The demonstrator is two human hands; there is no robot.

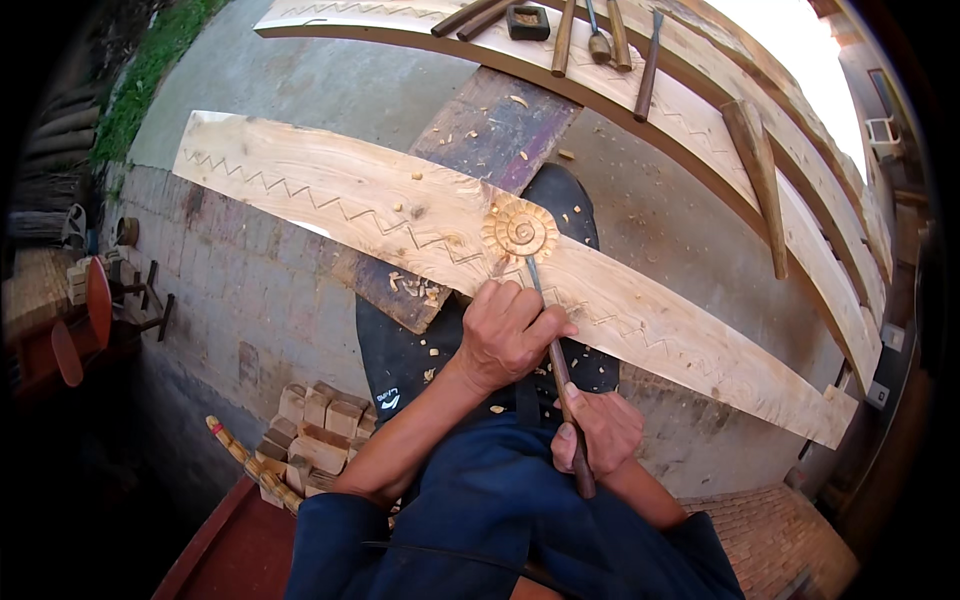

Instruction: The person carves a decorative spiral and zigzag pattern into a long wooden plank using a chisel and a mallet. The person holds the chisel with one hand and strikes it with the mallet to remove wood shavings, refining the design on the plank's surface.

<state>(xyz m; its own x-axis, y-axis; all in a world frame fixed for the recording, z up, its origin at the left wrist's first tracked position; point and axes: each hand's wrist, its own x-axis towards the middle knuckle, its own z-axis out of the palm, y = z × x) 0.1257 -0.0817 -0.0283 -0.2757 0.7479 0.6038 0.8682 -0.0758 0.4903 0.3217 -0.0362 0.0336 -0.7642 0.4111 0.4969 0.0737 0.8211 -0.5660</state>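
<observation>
A long pale wooden board (310, 185) lies slantwise in front of me, with zigzag lines cut along it. Near its middle is a round carved flower (520, 232) with a spiral centre. My right hand (605, 432) is wrapped round the dark wooden handle of a carving chisel (560, 375). Further up the same tool, my left hand (512, 335) closes on the shaft, its knuckles close to the board's near edge. The chisel's metal tip meets the lower rim of the flower. Wood chips lie scattered on the board and on my dark trousers.
Beneath the board runs a worn plank (490, 110). On another long board beyond lie several wood-handled tools (563, 40), a small dark square box (528, 22) and a tapered wooden club (755, 180). Wood blocks (320, 435) are piled at my left, near a red surface (205, 545).
</observation>
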